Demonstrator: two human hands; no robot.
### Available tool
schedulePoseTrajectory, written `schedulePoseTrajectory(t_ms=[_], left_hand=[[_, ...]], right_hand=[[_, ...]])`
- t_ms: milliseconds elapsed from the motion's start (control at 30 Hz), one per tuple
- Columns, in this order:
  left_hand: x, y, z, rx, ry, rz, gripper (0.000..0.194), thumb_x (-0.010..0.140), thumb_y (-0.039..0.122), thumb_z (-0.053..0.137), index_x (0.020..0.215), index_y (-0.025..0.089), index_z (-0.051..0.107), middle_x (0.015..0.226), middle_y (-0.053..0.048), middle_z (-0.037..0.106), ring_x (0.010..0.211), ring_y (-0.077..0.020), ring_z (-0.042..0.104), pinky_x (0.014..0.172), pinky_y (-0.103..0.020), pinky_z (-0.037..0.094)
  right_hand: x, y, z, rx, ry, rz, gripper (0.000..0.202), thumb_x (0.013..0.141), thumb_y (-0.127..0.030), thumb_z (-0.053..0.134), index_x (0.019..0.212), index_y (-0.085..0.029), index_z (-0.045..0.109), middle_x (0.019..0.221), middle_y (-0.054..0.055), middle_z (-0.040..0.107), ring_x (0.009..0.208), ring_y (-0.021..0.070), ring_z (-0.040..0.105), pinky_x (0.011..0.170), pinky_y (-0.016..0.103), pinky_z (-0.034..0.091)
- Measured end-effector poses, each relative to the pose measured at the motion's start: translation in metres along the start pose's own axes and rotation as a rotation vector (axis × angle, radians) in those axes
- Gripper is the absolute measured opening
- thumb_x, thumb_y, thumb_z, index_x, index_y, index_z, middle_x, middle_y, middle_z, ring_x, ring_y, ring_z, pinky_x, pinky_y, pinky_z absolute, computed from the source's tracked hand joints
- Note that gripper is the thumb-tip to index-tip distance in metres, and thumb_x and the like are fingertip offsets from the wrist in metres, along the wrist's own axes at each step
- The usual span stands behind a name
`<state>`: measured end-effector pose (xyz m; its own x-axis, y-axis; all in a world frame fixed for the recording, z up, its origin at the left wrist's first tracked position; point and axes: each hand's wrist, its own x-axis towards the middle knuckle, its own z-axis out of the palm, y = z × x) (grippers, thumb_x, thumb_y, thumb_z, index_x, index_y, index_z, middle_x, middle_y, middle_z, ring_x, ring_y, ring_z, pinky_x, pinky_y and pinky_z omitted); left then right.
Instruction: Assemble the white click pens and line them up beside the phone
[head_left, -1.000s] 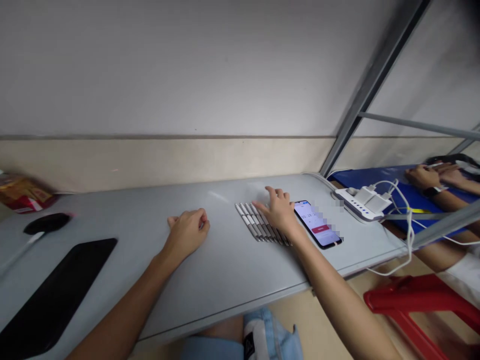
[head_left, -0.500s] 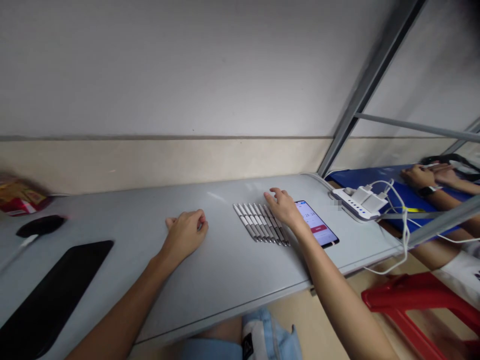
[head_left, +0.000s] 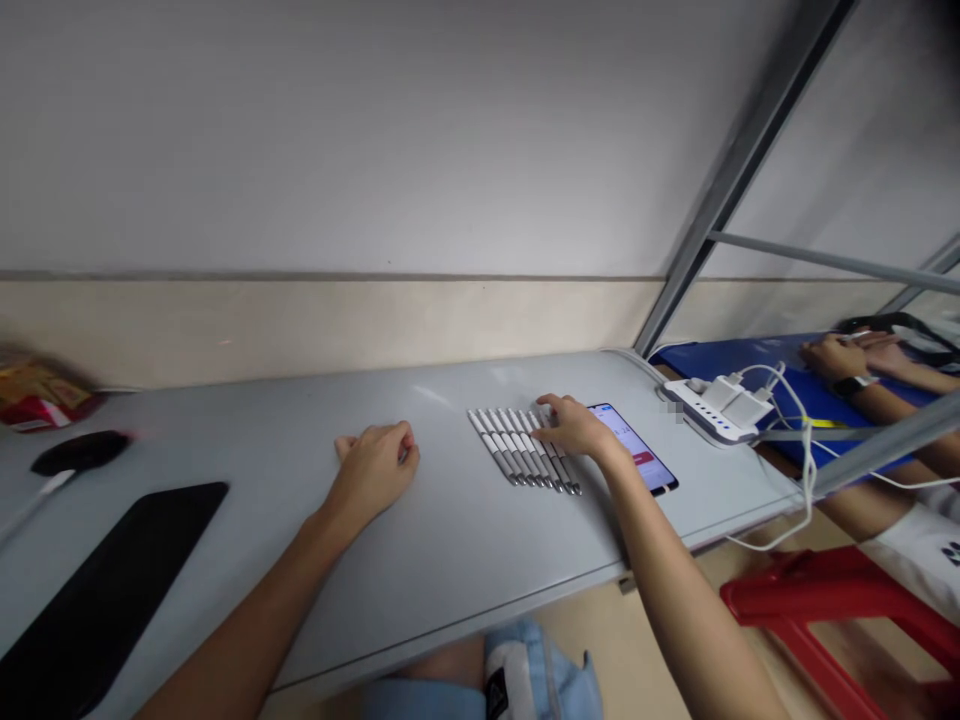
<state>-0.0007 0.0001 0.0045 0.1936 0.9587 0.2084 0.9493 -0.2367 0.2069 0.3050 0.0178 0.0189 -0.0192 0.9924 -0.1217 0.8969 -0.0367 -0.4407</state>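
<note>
Several white and grey pens [head_left: 499, 445] lie side by side in a slanted row on the grey table. My right hand [head_left: 574, 425] is over the row's right end, thumb and index finger apart and reaching around the rightmost pens. Whether its fingertips touch a pen is hard to see. Just right of that hand lies a phone [head_left: 651, 465] with a lit screen, partly covered by the hand and wrist. Left of the pens, my left hand [head_left: 377, 465] rests on the table with its fingers curled in and nothing visible in them.
A white power strip [head_left: 709, 410] with plugged chargers and cables sits at the table's right end, near a metal frame post [head_left: 690, 240]. On the left are a black mat [head_left: 112, 590], a dark oval object [head_left: 81, 452] and a red packet [head_left: 45, 395]. Another person's hands [head_left: 840, 360] are beyond.
My right hand has moved down and slightly right, its fingers lowering over the right end of the pen row. The left hand stays nearly still, and the pens keep their arrangement.
</note>
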Motion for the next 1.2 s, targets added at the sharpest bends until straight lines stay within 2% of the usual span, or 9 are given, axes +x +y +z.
schedulePoseTrajectory(t_ms=[167,367,567,933,1200], left_hand=[[-0.0005,0.0007,-0.0009,-0.002,-0.008,0.004,0.013,0.083,0.026,0.044,0.076,0.021,0.054,0.076,-0.001,0.065,0.077,-0.0190,0.057,0.071,-0.033,0.024],[-0.0008,-0.0001,-0.0012,0.001,-0.014,0.003,0.013,0.082,0.025,0.045,0.076,0.021,0.054,0.074,0.000,0.065,0.076,-0.0193,0.058,0.073,-0.033,0.025],[0.0004,-0.0022,0.0008,-0.003,-0.012,0.001,0.014,0.083,0.027,0.044,0.077,0.021,0.055,0.076,-0.001,0.065,0.077,-0.0201,0.058,0.076,-0.034,0.026],[-0.0001,-0.0011,-0.0006,0.002,-0.016,-0.007,0.015,0.083,0.028,0.044,0.077,0.021,0.055,0.077,-0.002,0.066,0.077,-0.0198,0.057,0.074,-0.034,0.025],[0.0008,-0.0009,-0.0008,0.010,-0.030,-0.008,0.014,0.084,0.027,0.044,0.077,0.021,0.054,0.077,-0.002,0.067,0.080,-0.0209,0.058,0.075,-0.035,0.026]], right_hand=[[-0.0003,-0.0020,0.0028,-0.025,0.026,-0.001,0.057,0.079,-0.038,0.067,0.131,-0.021,0.055,0.118,0.014,0.057,0.104,0.0241,0.059,0.090,0.034,0.044],[0.0005,0.0009,0.0021,0.024,0.044,-0.015,0.048,0.084,-0.035,0.061,0.129,-0.020,0.057,0.113,0.012,0.060,0.099,0.0209,0.060,0.089,0.031,0.044],[0.0015,0.0017,0.0020,-0.002,0.049,-0.017,0.046,0.081,-0.029,0.064,0.126,-0.022,0.059,0.110,0.010,0.060,0.095,0.0190,0.060,0.086,0.028,0.044],[0.0039,0.0027,0.0069,0.011,0.080,-0.017,0.043,0.082,-0.030,0.061,0.124,-0.022,0.061,0.109,0.009,0.058,0.088,0.0168,0.060,0.084,0.027,0.044],[0.0047,0.0048,0.0043,0.023,0.108,-0.008,0.036,0.086,-0.025,0.052,0.119,-0.018,0.064,0.104,0.010,0.068,0.091,0.0190,0.062,0.081,0.026,0.044]])
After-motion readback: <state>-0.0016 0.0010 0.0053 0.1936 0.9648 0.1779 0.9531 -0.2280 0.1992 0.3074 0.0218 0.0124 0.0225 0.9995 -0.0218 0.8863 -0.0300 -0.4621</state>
